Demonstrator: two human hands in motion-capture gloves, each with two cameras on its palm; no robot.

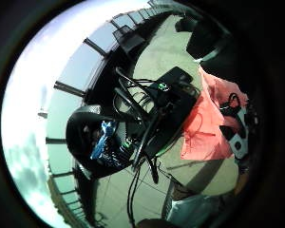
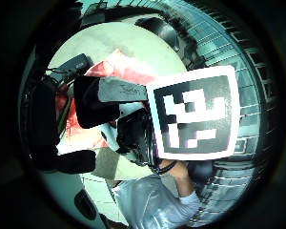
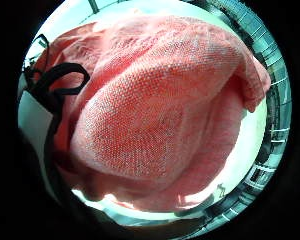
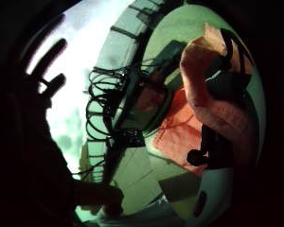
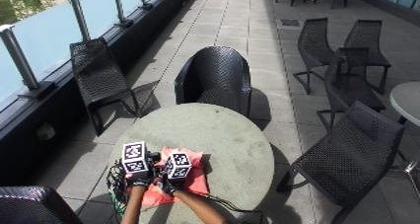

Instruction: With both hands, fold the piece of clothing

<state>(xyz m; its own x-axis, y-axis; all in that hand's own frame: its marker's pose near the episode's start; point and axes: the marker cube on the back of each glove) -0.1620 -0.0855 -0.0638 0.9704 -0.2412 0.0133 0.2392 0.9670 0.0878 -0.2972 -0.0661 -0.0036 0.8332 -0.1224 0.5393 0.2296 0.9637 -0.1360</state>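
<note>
Round grey table (image 5: 223, 130) on a tiled terrace, dark wicker chairs (image 5: 213, 78) ringed about it, glass railing (image 5: 46, 31) along your left side.

The piece of clothing (image 5: 187, 182) lies at the table's near edge, directly in front of you, toward your left of centre. Pinkish-red, coarse open weave that reads clearly in the right little finger side view (image 3: 160, 115). It is bunched and partly doubled over rather than flat; a flat lower layer shows beside a raised fold in the right thumb side view (image 4: 213, 109). Its outline is roughly squarish, so you cannot call a long axis, nor which end is collar or hem.

Your left hand (image 5: 138, 178) sits at the garment's left edge, your right hand (image 5: 167, 183) just beside it on the cloth; the two hands are close together.

Right hand: cloth is draped right over that palm and fills its view; fingers appear gathered into the fabric, holding it. Left hand: cannot tell whether its fingers are curled or straight.
</note>
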